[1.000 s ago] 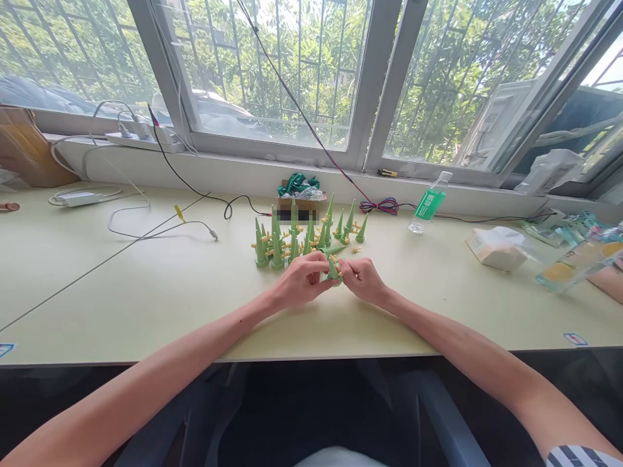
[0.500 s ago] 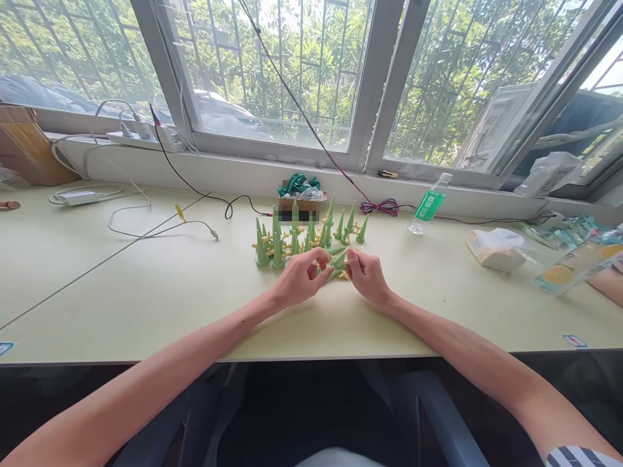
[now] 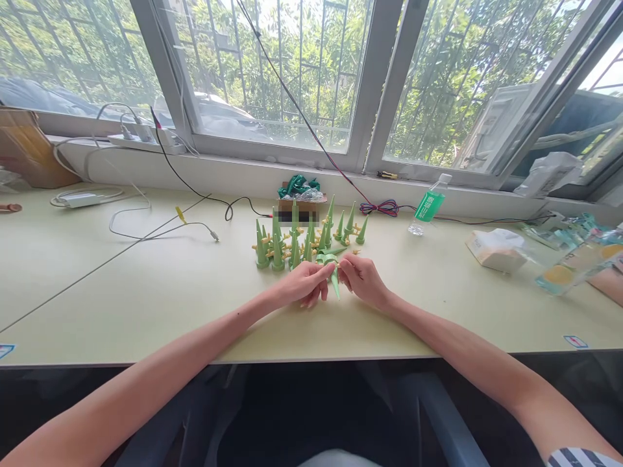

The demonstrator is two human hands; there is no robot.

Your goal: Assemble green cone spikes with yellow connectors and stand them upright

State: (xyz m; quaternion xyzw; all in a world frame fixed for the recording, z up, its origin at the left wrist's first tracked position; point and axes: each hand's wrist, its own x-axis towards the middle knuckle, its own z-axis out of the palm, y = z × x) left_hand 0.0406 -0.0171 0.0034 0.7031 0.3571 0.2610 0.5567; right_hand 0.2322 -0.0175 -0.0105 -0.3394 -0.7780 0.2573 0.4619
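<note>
My left hand (image 3: 309,280) is closed on a green pointed cone (image 3: 335,284), whose tip points down towards me. Pressed close against the cone's right side, my right hand (image 3: 364,279) pinches what looks like a small yellow peg (image 3: 339,264), mostly hidden by the fingertips. Just beyond the hands, several green cones (image 3: 261,250) stand upright in a cluster, with small yellow pegs among them. Another green cone (image 3: 335,250) lies on its side behind the fingers.
A small cardboard box (image 3: 311,205) with green and clear wrapping stands behind the cones. To the right are a bottle with a green label (image 3: 428,206) and a tissue pack (image 3: 496,250). Cables (image 3: 160,228) run across the table (image 3: 146,292) at left.
My left hand has closed on a green cone, which has turned tip-down towards me. My right hand has shifted slightly left, up to the cone.
</note>
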